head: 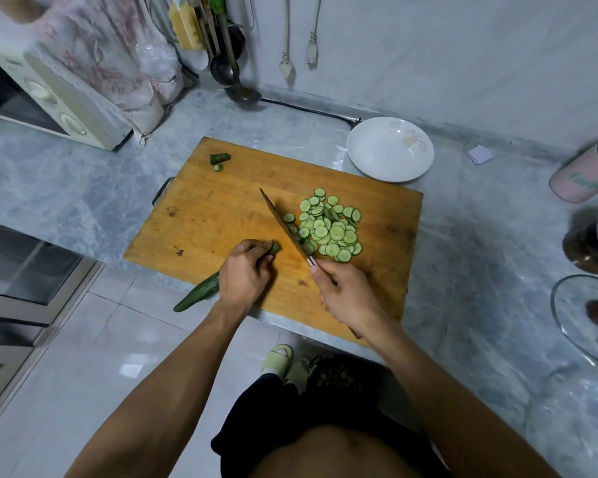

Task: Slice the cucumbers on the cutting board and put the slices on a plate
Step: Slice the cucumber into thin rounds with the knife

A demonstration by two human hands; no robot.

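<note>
The cucumber (201,291) lies across the near left edge of the cutting board (221,215), its cut end poking out from under your left hand (244,270), whose grip is curled around it, while its tail hangs off the board over the floor. Your right hand (342,294) has its grip closed on the knife (283,225) handle, the blade angled away from you just beside the cut end. Keep your left fingertips tucked back from the edge and feed the cucumber forward a little per cut, so the rounds stay as thin as those in the slices (328,229) heaped right of the blade. The plate (390,150) sits bare on the desk (480,236), touching the board's far right corner. Two cut-off ends (219,160) lie near the far left corner.
</note>
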